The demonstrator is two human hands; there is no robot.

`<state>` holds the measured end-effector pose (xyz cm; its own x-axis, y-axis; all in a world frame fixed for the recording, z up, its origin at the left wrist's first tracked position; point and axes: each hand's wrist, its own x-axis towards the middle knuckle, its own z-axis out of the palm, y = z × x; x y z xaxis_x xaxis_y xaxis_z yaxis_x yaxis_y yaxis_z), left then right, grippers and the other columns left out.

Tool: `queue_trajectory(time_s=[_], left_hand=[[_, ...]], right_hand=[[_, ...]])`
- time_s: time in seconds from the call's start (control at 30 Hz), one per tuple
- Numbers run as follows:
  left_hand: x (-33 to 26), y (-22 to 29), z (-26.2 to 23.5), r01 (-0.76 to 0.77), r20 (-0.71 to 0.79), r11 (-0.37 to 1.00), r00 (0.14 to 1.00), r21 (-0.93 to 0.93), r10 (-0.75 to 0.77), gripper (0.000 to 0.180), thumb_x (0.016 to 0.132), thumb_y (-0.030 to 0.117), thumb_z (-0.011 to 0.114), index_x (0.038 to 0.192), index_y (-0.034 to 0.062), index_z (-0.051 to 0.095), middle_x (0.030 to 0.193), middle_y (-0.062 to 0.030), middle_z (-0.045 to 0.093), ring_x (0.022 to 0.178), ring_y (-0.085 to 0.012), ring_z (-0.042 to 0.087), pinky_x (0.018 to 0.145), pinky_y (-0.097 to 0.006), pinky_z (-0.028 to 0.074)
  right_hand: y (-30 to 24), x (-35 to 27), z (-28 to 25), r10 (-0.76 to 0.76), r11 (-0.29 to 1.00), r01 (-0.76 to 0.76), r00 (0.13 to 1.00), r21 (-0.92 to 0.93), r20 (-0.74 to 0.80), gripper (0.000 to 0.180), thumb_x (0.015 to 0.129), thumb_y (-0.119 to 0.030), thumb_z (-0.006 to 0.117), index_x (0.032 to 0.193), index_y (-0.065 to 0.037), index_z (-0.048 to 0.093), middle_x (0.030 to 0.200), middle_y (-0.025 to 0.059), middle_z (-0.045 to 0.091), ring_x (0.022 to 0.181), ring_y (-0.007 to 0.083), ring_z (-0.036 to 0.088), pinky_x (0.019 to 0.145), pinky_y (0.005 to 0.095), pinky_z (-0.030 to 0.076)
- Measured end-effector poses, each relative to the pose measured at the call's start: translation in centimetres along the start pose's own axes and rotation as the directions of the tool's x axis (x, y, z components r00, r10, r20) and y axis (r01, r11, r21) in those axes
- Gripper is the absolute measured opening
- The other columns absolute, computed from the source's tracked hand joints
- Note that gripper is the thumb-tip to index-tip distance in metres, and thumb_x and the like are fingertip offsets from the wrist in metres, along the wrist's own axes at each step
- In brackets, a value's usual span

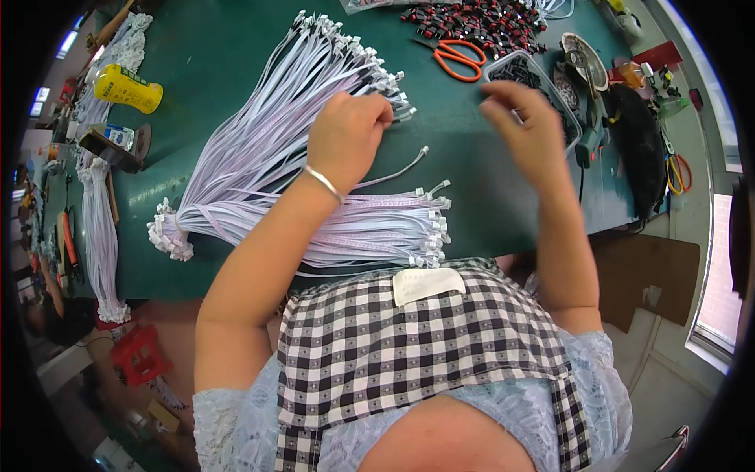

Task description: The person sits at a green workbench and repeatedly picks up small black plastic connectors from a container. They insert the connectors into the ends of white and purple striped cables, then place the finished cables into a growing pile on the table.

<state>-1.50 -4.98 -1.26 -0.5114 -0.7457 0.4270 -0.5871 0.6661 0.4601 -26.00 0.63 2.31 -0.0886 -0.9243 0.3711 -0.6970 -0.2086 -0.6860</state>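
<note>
A large bundle of flat white cables (244, 130) with small connectors at the ends fans out over the green table. My left hand (350, 135), a bracelet at its wrist, is closed over the cable ends; its fingertips and whatever they hold are hidden. A second fan of white cables (370, 224) lies nearer to me, under my left forearm, and one single cable (397, 171) sticks out between the two. My right hand (528, 130) is at the left edge of a clear plastic tray (576, 130) of small black parts, slightly blurred, thumb and forefinger apart.
Orange-handled scissors (458, 60) lie beyond the cables, beside a heap of red and black parts (491, 23). A yellow bottle (128, 88) and a tape dispenser (118, 145) are at left, by more bundled cables (100, 236). At right are a round dish (584, 59) and a black bag (634, 149).
</note>
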Motion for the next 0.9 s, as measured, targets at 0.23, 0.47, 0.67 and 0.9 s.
queue_trajectory(time_s=[0.23, 0.47, 0.67, 0.9], left_hand=[[0.4, -0.8, 0.9, -0.035, 0.044, 0.998, 0.998, 0.042, 0.033, 0.006, 0.075, 0.005, 0.064, 0.081, 0.0075, 0.064, 0.076, -0.0065, 0.063, 0.075, -0.0285, 0.056, 0.07, -0.037, 0.046], [-0.6, 1.5, -0.3, -0.133, 0.08, 0.991, 0.988, 0.007, 0.132, 0.009, 0.077, 0.009, 0.066, 0.084, 0.0045, 0.063, 0.08, -0.0096, 0.059, 0.078, -0.0289, 0.057, 0.071, -0.039, 0.046], [-1.2, 3.8, 0.4, -0.03, 0.303, 0.999, 0.953, 0.04, 0.017, 0.016, 0.078, 0.014, 0.067, 0.091, 0.0052, 0.062, 0.083, -0.01, 0.059, 0.081, -0.0296, 0.057, 0.072, -0.04, 0.046], [-0.6, 5.0, -1.1, 0.08, 0.249, 0.975, 0.968, -0.208, -0.027, 0.009, 0.082, 0.007, 0.06, 0.089, 0.0033, 0.057, 0.085, -0.0107, 0.059, 0.074, -0.0263, 0.057, 0.067, -0.035, 0.046]], right_hand=[[4.3, 0.5, -6.9, 0.12, 0.64, 0.143, 0.952, -0.755, 0.282, 0.021, 0.077, -0.015, 0.067, 0.097, -0.009, 0.067, 0.093, 0.0083, 0.065, 0.097, 0.0292, 0.057, 0.083, 0.0408, 0.042], [6.9, 0.7, -6.5, 0.028, 0.714, 0.227, 0.936, -0.662, 0.351, 0.015, 0.077, -0.014, 0.066, 0.09, -0.006, 0.065, 0.089, 0.0109, 0.063, 0.09, 0.031, 0.059, 0.079, 0.0414, 0.046], [6.0, 1.1, -6.0, 0.1, 0.664, 0.173, 0.944, -0.728, 0.315, 0.013, 0.08, -0.015, 0.059, 0.09, -0.007, 0.063, 0.086, 0.012, 0.062, 0.088, 0.0317, 0.061, 0.074, 0.043, 0.049], [6.5, 1.5, -6.3, 0.129, 0.717, 0.093, 0.956, -0.69, 0.264, 0.013, 0.081, -0.014, 0.056, 0.089, -0.006, 0.061, 0.087, 0.0136, 0.062, 0.085, 0.0339, 0.061, 0.073, 0.044, 0.049]])
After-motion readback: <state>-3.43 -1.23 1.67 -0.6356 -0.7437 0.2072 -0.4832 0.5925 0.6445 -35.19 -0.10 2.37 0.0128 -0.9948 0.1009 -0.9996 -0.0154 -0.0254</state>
